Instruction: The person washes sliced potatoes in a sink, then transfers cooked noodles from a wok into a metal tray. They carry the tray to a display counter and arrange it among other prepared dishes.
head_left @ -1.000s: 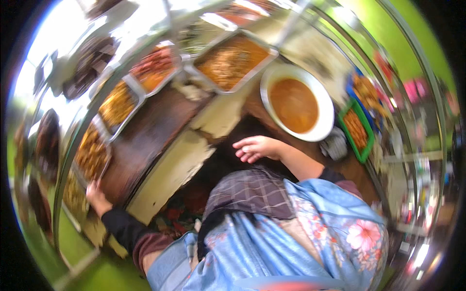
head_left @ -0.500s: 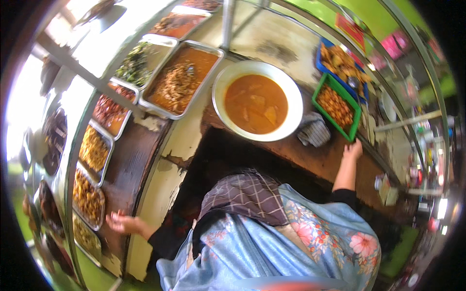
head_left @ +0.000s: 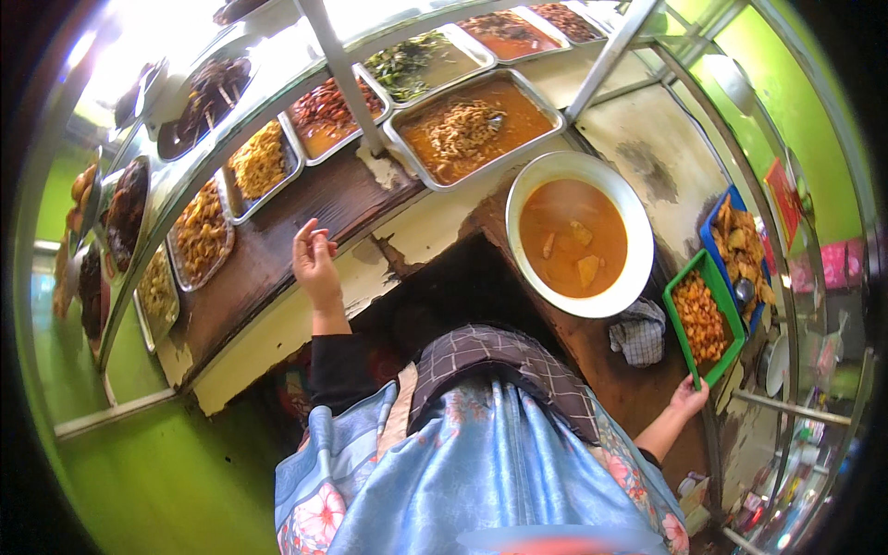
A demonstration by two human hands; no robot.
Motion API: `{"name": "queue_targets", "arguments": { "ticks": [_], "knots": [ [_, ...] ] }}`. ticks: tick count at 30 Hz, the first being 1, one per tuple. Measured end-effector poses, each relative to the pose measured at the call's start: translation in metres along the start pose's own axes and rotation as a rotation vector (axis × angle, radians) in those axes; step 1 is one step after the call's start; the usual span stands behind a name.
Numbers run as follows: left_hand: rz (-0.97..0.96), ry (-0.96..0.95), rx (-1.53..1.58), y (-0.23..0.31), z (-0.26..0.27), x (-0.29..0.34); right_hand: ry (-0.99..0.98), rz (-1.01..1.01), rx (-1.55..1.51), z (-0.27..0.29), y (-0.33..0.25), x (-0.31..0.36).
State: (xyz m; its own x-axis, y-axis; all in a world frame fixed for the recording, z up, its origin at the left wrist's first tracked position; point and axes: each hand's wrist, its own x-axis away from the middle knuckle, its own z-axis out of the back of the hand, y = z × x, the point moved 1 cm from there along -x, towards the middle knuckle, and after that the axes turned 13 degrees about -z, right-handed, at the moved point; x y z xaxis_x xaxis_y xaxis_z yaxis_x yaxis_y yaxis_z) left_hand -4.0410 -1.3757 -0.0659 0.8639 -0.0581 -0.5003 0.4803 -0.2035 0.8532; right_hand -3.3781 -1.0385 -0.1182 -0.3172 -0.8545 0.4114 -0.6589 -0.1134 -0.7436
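My right hand [head_left: 689, 398] grips the near rim of a green plastic basket [head_left: 734, 357], which holds small orange-brown fried pieces [head_left: 700, 319]. My left hand [head_left: 316, 268] is raised over the counter's edge with loosely curled fingers apart and nothing in them. Ahead of it lies a metal tray of brown noodle-like food in orange sauce [head_left: 462, 129]. Between my hands stands a large white basin [head_left: 640, 242] of orange-brown soup [head_left: 569, 245] with chunks in it. A crumpled grey striped cloth [head_left: 638, 333] lies between the basin and the basket.
Metal trays of yellow food [head_left: 259, 159], red food [head_left: 328, 111] and greens [head_left: 407, 67] line the counter [head_left: 287, 208]. A blue basket of fried pieces [head_left: 737, 242] adjoins the green one. Metal posts [head_left: 338, 69] and glass enclose the counter. Dishes stand on an upper shelf at left.
The view has turned, so the counter's contents appear shifted. My left hand has risen from beside the left-hand trays and moved farther forward. My right hand stays at the green basket's near end.
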Motion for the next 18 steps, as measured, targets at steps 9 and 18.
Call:
{"name": "queue_targets", "arguments": {
  "ticks": [9, 18],
  "knots": [
    [0.250, -0.107, 0.154, -0.015, -0.026, 0.043, -0.057, -0.112, 0.117, -0.073, -0.010, 0.087],
    [0.388, -0.335, 0.289, 0.024, -0.010, 0.065, -0.564, -0.384, 0.579, -0.239, 0.095, 0.192]
  ]
}}
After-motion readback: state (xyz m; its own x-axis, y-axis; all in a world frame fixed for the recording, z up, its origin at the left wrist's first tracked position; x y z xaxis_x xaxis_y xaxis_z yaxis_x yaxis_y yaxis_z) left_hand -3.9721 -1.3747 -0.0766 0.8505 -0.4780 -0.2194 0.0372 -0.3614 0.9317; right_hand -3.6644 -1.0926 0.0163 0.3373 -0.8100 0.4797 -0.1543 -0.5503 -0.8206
